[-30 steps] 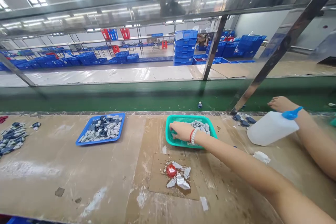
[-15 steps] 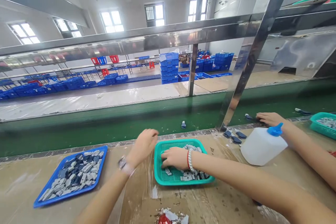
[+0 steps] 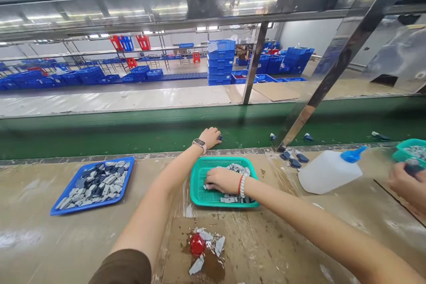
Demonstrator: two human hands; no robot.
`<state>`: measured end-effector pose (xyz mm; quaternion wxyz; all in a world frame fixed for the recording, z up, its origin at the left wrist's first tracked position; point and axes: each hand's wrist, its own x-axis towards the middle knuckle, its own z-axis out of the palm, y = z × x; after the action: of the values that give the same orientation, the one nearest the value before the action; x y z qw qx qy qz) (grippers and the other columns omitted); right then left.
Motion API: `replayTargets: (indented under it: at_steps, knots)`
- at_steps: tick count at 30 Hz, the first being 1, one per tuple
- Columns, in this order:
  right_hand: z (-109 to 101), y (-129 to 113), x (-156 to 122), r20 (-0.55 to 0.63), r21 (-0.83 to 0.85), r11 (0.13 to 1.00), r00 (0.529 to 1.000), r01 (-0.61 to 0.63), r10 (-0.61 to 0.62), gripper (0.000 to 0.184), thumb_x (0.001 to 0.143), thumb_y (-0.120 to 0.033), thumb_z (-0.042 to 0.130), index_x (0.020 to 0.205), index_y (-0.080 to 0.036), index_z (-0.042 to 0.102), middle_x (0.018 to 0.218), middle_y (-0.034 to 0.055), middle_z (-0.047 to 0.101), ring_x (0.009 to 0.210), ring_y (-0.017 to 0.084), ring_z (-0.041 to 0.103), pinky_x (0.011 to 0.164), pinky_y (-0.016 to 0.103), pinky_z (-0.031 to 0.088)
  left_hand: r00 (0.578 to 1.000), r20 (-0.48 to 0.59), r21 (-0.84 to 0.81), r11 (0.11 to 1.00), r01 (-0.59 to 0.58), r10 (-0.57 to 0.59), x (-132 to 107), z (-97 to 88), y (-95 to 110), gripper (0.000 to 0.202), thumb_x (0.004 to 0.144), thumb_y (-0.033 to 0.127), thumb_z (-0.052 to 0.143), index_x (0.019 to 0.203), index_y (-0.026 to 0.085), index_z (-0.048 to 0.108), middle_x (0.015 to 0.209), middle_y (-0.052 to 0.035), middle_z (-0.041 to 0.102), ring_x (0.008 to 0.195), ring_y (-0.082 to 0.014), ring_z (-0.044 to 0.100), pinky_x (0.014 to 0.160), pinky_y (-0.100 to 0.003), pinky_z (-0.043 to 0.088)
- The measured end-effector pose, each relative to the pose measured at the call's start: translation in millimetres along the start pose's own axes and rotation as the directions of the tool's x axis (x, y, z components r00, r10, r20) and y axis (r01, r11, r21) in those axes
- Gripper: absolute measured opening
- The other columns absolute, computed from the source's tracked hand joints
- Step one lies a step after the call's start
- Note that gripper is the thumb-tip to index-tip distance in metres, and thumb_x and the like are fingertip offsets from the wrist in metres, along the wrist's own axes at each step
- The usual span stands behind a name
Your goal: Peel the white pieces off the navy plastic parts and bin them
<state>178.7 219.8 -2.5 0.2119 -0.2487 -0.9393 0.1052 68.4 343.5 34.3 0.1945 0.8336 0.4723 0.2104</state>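
Observation:
My left hand (image 3: 209, 137), with a watch on its wrist, reaches onto the green conveyor belt (image 3: 159, 131). Its fingers are closed around a small dark blue plastic part (image 3: 220, 138), mostly hidden by the hand. My right hand (image 3: 223, 179) is inside the green basket (image 3: 216, 204), fingers bent down and pinching a small grey plastic piece (image 3: 205, 186). More grey plastic pieces (image 3: 229, 199) lie in the basket, partly under that hand.
At left lies a blue tray (image 3: 131, 173) of grey and dark parts. Nearer me are a red round cap (image 3: 197, 244) and grey scraps. Right of the basket stand dark parts (image 3: 294, 162), a white bottle (image 3: 328, 173) and a slanted metal post (image 3: 309, 106). A co-worker's hands (image 3: 408, 182) are at far right.
My left hand has moved forward from beside the basket onto the belt and closed on the dark part. My right hand stays in the basket. The co-worker's hand has drawn back from the belt.

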Motion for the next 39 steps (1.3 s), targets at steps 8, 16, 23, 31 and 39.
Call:
replayTargets:
  at_steps: [8, 16, 23, 31, 39]
  knots:
    - [-21, -67, -74, -0.16, 0.303, 0.917, 0.934, -0.261, 0.319, 0.017, 0.088, -0.02, 0.058, 0.102, -0.016, 0.067, 0.092, 0.0067, 0.07, 0.084, 0.015, 0.065, 0.076, 0.028, 0.054, 0.986, -0.158, -0.115, 0.993, 0.04, -0.058, -140, -61.7, 4, 0.023, 0.088, 0.039, 0.056, 0.095, 0.019, 0.049, 0.081, 0.0006, 0.057, 0.073, -0.0148, 0.054, 0.068, -0.026, 0.04]
    - [51, -162, -130, -0.226, 0.293, 0.873, 0.86, -0.389, 0.458, 0.027, 0.096, -0.024, 0.043, 0.095, -0.016, 0.068, 0.084, 0.0063, 0.063, 0.073, 0.013, 0.061, 0.064, 0.024, 0.052, 0.805, -0.191, -0.604, 0.714, 0.355, -0.561, -349, -15.2, 32, 0.031, 0.087, 0.05, 0.052, 0.098, 0.022, 0.043, 0.071, 0.0036, 0.045, 0.062, -0.0135, 0.043, 0.06, -0.025, 0.036]
    - [51, -163, -127, -0.194, 0.342, 0.856, 0.862, -0.388, 0.469, 0.029, 0.095, -0.027, 0.045, 0.088, -0.017, 0.071, 0.083, 0.0074, 0.066, 0.072, 0.013, 0.061, 0.063, 0.024, 0.051, 0.655, -0.137, -0.743, 0.514, 0.428, -0.743, -409, 18.1, 63, 0.043, 0.087, 0.061, 0.045, 0.11, 0.025, 0.047, 0.088, -0.0014, 0.052, 0.081, -0.0174, 0.05, 0.075, -0.028, 0.038]
    - [27, -157, -114, 0.293, 0.915, -0.025, 0.621, -0.403, 0.726, 0.04, 0.07, -0.047, 0.074, 0.09, -0.013, 0.074, 0.07, 0.0055, 0.067, 0.058, 0.012, 0.06, 0.057, 0.025, 0.054, 0.881, 0.082, -0.619, 0.669, 0.411, -0.465, -364, 18.1, 97, 0.031, 0.093, 0.048, 0.043, 0.114, 0.026, 0.049, 0.092, -0.0022, 0.057, 0.082, -0.0181, 0.051, 0.076, -0.029, 0.039]
    - [1, -179, -108, -0.355, 0.697, 0.688, 0.736, -0.203, 0.576, 0.014, 0.084, -0.018, 0.062, 0.092, -0.021, 0.073, 0.086, 0.0053, 0.067, 0.078, 0.013, 0.065, 0.067, 0.021, 0.056, 0.957, 0.047, -0.689, 0.685, 0.238, -0.285, -325, 32.4, 124, 0.033, 0.092, 0.043, 0.048, 0.119, 0.024, 0.047, 0.114, -0.0057, 0.055, 0.103, -0.0196, 0.052, 0.09, -0.03, 0.038]
